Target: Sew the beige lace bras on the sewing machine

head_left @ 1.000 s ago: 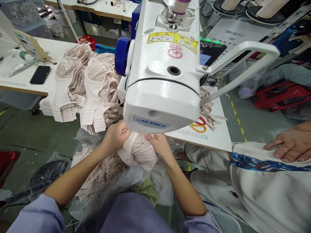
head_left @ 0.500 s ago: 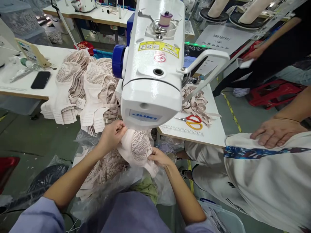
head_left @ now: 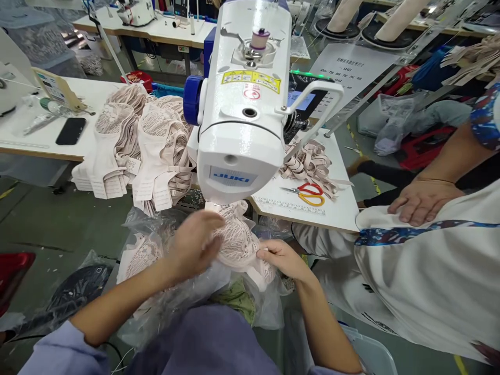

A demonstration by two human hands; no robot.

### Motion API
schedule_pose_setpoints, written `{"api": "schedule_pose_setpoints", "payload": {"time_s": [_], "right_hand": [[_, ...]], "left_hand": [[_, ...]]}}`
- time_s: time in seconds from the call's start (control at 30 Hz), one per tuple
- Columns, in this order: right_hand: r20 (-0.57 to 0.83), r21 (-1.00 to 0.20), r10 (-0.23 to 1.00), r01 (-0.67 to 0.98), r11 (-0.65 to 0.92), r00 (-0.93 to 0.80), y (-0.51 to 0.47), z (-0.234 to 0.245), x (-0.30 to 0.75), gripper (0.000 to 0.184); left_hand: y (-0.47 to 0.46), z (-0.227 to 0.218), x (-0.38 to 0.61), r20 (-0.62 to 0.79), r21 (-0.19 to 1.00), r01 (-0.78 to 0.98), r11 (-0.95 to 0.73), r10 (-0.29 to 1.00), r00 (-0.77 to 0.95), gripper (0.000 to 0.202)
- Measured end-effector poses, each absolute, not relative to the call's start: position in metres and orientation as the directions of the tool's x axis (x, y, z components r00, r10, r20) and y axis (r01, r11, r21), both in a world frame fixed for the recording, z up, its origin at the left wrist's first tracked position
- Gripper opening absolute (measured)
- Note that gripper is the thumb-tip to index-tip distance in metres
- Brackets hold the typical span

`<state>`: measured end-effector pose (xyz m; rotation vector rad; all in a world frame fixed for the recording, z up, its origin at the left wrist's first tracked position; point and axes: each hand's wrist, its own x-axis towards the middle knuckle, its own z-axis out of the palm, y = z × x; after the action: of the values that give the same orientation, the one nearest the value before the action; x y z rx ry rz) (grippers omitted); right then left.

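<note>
Head view.

Item: lace bra (head_left: 239, 240), pale beige, near centre, far edge under the head of a white sewing machine (head_left: 238, 148).
Left hand (head_left: 196, 240): blurred, in front of the bra's left side; fingers partly curled, cannot tell whether they hold it.
Right hand (head_left: 284, 256): fingers narrow, pinching the bra's right edge.
Machine markings: blue "JUKI" on the nameplate (head_left: 231, 176); yellow warning label (head_left: 251, 79), print too small to read; round red symbol (head_left: 251, 92) below it.
Paper sheet (head_left: 351, 72), far right: Chinese characters and size codes, "75B" among them; remainder unclear.
Left: two bra stacks (head_left: 105, 156) (head_left: 155, 151), one bearing a white tag (head_left: 133, 165) in illegible print; black phone (head_left: 71, 131) left of them.
Right, on the desk (head_left: 338, 216): beige straps (head_left: 310, 162), scissors (head_left: 311, 194) with red and orange handles, ruler (head_left: 291, 206).
Far right: co-worker's hand (head_left: 425, 200) resting on pale cloth.
</note>
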<state>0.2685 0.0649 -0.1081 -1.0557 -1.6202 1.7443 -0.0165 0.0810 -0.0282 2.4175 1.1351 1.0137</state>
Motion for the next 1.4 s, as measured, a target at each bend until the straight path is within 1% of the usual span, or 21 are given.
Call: {"api": "schedule_pose_setpoints", "payload": {"time_s": [0.07, 0.1, 0.13, 0.17, 0.2, 0.23, 0.27, 0.3, 0.37, 0.4, 0.5, 0.6, 0.7, 0.8, 0.93, 1.0, 1.07, 1.1, 1.17, 1.3, 1.4], "right_hand": [[-0.1, -0.971, 0.786, 0.234, 0.057, -0.61, 0.063, -0.079, 0.26, 0.039], [-0.051, -0.954, 0.754, 0.254, 0.157, -0.655, 0.062, -0.066, 0.255, 0.039], [-0.003, -0.935, 0.696, 0.25, 0.253, -0.718, 0.06, -0.053, 0.249, 0.038], [0.03, -0.911, 0.617, 0.232, 0.34, -0.787, 0.058, -0.042, 0.243, 0.037], [0.039, -0.886, 0.535, 0.218, 0.408, -0.844, 0.055, -0.032, 0.237, 0.034], [0.023, -0.861, 0.473, 0.223, 0.458, -0.881, 0.053, -0.024, 0.233, 0.031], [-0.016, -0.833, 0.448, 0.259, 0.488, -0.894, 0.051, -0.018, 0.229, 0.027], [-0.066, -0.803, 0.472, 0.327, 0.497, -0.879, 0.049, -0.014, 0.226, 0.025], [-0.14, -0.74, 0.628, 0.502, 0.447, -0.765, 0.047, -0.01, 0.222, 0.023], [-0.15, -0.724, 0.703, 0.561, 0.401, -0.695, 0.046, -0.011, 0.22, 0.025], [-0.129, -0.752, 0.829, 0.598, 0.276, -0.545, 0.046, -0.02, 0.216, 0.033], [-0.129, -0.779, 0.859, 0.586, 0.221, -0.495, 0.051, -0.033, 0.211, 0.018], [-0.1, -0.768, 0.884, 0.6, 0.223, -0.457, 0.059, -0.044, 0.206, 0.009], [-0.002, -0.779, 0.883, 0.554, 0.294, -0.47, 0.07, -0.052, 0.202, 0.004], [0.13, -0.838, 0.846, 0.399, 0.373, -0.517, 0.085, -0.053, 0.205, 0.021], [0.126, -0.859, 0.846, 0.369, 0.354, -0.518, 0.09, -0.049, 0.207, 0.029], [0.094, -0.866, 0.852, 0.38, 0.325, -0.515, 0.095, -0.046, 0.207, 0.032], [0.082, -0.867, 0.856, 0.386, 0.314, -0.511, 0.098, -0.045, 0.206, 0.033], [0.048, -0.875, 0.87, 0.399, 0.273, -0.49, 0.106, -0.044, 0.205, 0.032], [-0.087, -0.876, 0.895, 0.461, 0.14, -0.437, 0.122, -0.05, 0.203, 0.031], [-0.15, -0.871, 0.895, 0.485, 0.082, -0.42, 0.132, -0.056, 0.205, 0.034]], "left_hand": [[0.068, -0.017, -0.001, 0.51, 0.472, 0.321, -0.821, 0.552, 0.66, 0.041], [0.064, -0.012, 0.005, 0.485, 0.466, 0.227, -0.855, 0.462, 0.743, 0.051], [0.061, -0.007, 0.01, 0.428, 0.482, 0.172, -0.859, 0.402, 0.809, 0.061], [0.06, -0.004, 0.013, 0.339, 0.526, 0.163, -0.835, 0.382, 0.86, 0.07], [0.06, -0.003, 0.014, 0.219, 0.584, 0.203, -0.786, 0.394, 0.893, 0.074], [0.061, -0.003, 0.013, 0.078, 0.641, 0.275, -0.717, 0.417, 0.905, 0.069], [0.062, -0.005, 0.011, -0.064, 0.685, 0.361, -0.633, 0.441, 0.895, 0.057], [0.064, -0.009, 0.009, -0.187, 0.707, 0.446, -0.548, 0.464, 0.866, 0.038], [0.068, -0.02, 0.003, -0.322, 0.701, 0.567, -0.434, 0.516, 0.793, 0.011], [0.069, -0.027, 0.001, -0.335, 0.683, 0.603, -0.412, 0.557, 0.76, 0.011], [0.072, -0.045, -0.006, -0.273, 0.632, 0.647, -0.426, 0.659, 0.701, 0.031], [0.072, -0.054, -0.009, -0.186, 0.623, 0.637, -0.453, 0.705, 0.684, 0.042], [0.071, -0.054, -0.012, -0.152, 0.61, 0.665, -0.431, 0.76, 0.631, 0.037], [0.073, -0.048, -0.015, -0.093, 0.571, 0.687, -0.449, 0.796, 0.598, 0.034], [0.081, -0.032, -0.018, 0.11, 0.506, 0.661, -0.554, 0.801, 0.588, 0.041], [0.088, -0.022, -0.022, 0.178, 0.465, 0.652, -0.599, 0.785, 0.594, 0.043], [0.097, -0.014, -0.027, 0.191, 0.436, 0.644, -0.628, 0.764, 0.616, 0.046], [0.102, -0.011, -0.03, 0.195, 0.436, 0.644, -0.629, 0.764, 0.615, 0.046], [0.113, -0.009, -0.036, 0.14, 0.485, 0.656, -0.578, 0.792, 0.594, 0.047], [0.128, -0.011, -0.045, -0.078, 0.666, 0.692, -0.279, 0.896, 0.437, 0.033], [0.136, -0.015, -0.046, -0.15, 0.706, 0.696, -0.133, 0.932, 0.33, 0.026]]}}
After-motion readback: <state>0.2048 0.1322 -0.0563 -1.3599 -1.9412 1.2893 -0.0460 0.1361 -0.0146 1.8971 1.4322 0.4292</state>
